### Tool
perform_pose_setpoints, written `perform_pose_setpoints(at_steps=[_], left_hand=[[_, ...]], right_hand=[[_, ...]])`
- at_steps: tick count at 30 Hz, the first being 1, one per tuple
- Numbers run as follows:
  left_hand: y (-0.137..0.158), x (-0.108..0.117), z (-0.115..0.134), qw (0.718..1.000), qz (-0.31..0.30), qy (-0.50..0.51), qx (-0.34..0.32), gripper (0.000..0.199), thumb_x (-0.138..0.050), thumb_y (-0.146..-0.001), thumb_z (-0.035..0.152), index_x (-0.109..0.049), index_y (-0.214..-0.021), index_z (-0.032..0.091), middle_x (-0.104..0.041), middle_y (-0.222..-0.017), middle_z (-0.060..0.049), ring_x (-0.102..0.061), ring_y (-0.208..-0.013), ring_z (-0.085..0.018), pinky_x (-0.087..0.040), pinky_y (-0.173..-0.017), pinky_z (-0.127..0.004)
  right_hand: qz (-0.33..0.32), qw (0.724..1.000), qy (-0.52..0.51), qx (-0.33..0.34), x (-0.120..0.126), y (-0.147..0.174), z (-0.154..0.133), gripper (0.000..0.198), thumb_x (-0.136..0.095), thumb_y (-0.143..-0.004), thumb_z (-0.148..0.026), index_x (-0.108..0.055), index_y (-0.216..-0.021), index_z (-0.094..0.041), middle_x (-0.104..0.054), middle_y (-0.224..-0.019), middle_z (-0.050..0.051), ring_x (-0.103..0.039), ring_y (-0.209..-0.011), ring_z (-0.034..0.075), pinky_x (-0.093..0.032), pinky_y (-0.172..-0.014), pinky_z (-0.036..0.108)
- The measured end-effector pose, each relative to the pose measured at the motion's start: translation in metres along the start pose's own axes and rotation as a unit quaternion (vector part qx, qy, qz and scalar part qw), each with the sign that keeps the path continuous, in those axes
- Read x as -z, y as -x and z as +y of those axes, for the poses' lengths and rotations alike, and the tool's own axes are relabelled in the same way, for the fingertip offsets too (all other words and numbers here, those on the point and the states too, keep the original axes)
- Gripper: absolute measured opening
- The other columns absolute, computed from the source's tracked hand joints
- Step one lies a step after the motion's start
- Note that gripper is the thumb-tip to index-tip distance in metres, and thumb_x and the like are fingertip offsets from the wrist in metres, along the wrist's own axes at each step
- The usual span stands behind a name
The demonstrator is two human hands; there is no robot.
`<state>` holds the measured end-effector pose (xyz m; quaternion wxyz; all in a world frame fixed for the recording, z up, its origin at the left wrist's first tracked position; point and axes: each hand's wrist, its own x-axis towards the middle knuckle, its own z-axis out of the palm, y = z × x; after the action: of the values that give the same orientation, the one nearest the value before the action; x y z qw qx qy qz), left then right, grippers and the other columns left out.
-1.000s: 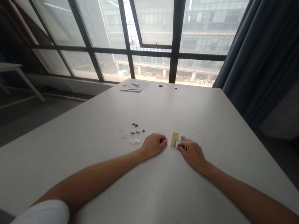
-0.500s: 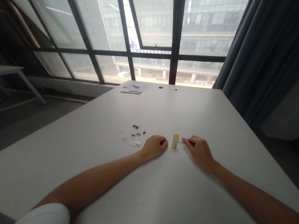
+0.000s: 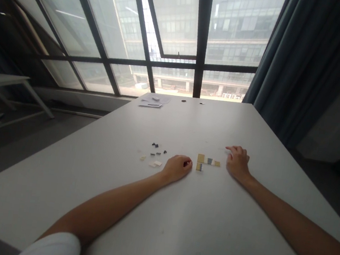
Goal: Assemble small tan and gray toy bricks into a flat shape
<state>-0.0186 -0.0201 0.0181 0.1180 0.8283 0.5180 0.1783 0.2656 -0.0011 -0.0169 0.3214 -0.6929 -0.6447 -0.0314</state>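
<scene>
On the white table lies a small flat assembly of tan, white and grey building-block-like pieces (image 3: 201,158), with a row of pieces running to the right. My left hand (image 3: 177,168) rests on the table just left of it, fingers curled and closed; whatever may be inside them is hidden. To the right of the row, my right hand (image 3: 238,162) hovers or rests with its fingers spread and holds nothing visible. It is apart from the pieces. Left of my left hand are scattered small black and dark grey pieces (image 3: 156,146) and thin cream-coloured pieces (image 3: 158,163).
Papers (image 3: 151,104) with small items on them lie at the table's far left corner. A dark round spot (image 3: 184,101) and a small dark-and-white item (image 3: 201,103) are near the far edge. Windows stand beyond, with a blue curtain (image 3: 278,66) to the right.
My right hand has let go of the row of pieces and moved right and slightly away, fingers opening. The row's tan right end now shows. My left hand has stayed about where it was.
</scene>
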Motion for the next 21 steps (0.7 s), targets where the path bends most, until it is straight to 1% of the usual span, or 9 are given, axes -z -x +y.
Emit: perform_pose_setpoints(at_steps=[3,5,13,17,21], left_hand=[[0.0005,0.0005,0.0009,1.000,-0.004,0.003,0.002,0.030,-0.049,-0.092,0.034,-0.077,-0.091,0.023,-0.074,-0.085,-0.004,-0.063,-0.078,-0.018,-0.041,-0.069,-0.026],[0.0009,0.0008,0.0012,1.000,-0.005,0.002,-0.001,0.030,-0.048,-0.092,0.034,-0.077,-0.093,0.024,-0.075,-0.086,-0.004,-0.064,-0.079,-0.019,-0.042,-0.070,-0.026],[0.0017,0.0034,0.0034,1.000,-0.012,-0.001,-0.002,0.030,-0.048,-0.093,0.035,-0.075,-0.094,0.024,-0.075,-0.088,-0.004,-0.064,-0.080,-0.019,-0.042,-0.070,-0.026],[0.0017,0.0043,0.0042,1.000,-0.018,-0.002,0.007,0.030,-0.048,-0.093,0.035,-0.075,-0.095,0.023,-0.075,-0.089,-0.004,-0.065,-0.081,-0.019,-0.043,-0.071,-0.026],[0.0019,0.0043,0.0042,1.000,-0.017,0.000,0.000,0.029,-0.048,-0.093,0.034,-0.075,-0.094,0.024,-0.075,-0.089,-0.004,-0.064,-0.080,-0.019,-0.042,-0.069,-0.027]], right_hand=[[-0.071,0.995,0.063,-0.018,-0.0058,0.0021,0.0039,0.043,-0.041,-0.090,-0.015,-0.066,-0.124,-0.020,-0.058,-0.126,0.016,-0.047,-0.115,0.031,-0.036,-0.092,0.044],[-0.091,0.992,0.080,-0.014,-0.0061,0.0029,0.0046,0.043,-0.040,-0.091,-0.016,-0.066,-0.125,-0.020,-0.058,-0.125,0.016,-0.047,-0.114,0.031,-0.036,-0.091,0.044],[-0.088,0.991,0.101,0.007,0.0009,0.0046,-0.0001,0.040,-0.039,-0.093,-0.017,-0.068,-0.120,-0.019,-0.060,-0.124,0.015,-0.049,-0.113,0.030,-0.036,-0.089,0.043],[-0.085,0.991,0.104,0.010,0.0006,0.0048,0.0000,0.039,-0.040,-0.093,-0.017,-0.068,-0.119,-0.020,-0.060,-0.123,0.014,-0.049,-0.112,0.029,-0.036,-0.088,0.042],[-0.082,0.991,0.106,0.012,-0.0004,0.0050,0.0012,0.039,-0.040,-0.093,-0.018,-0.069,-0.118,-0.021,-0.061,-0.123,0.014,-0.049,-0.111,0.029,-0.036,-0.087,0.042]])
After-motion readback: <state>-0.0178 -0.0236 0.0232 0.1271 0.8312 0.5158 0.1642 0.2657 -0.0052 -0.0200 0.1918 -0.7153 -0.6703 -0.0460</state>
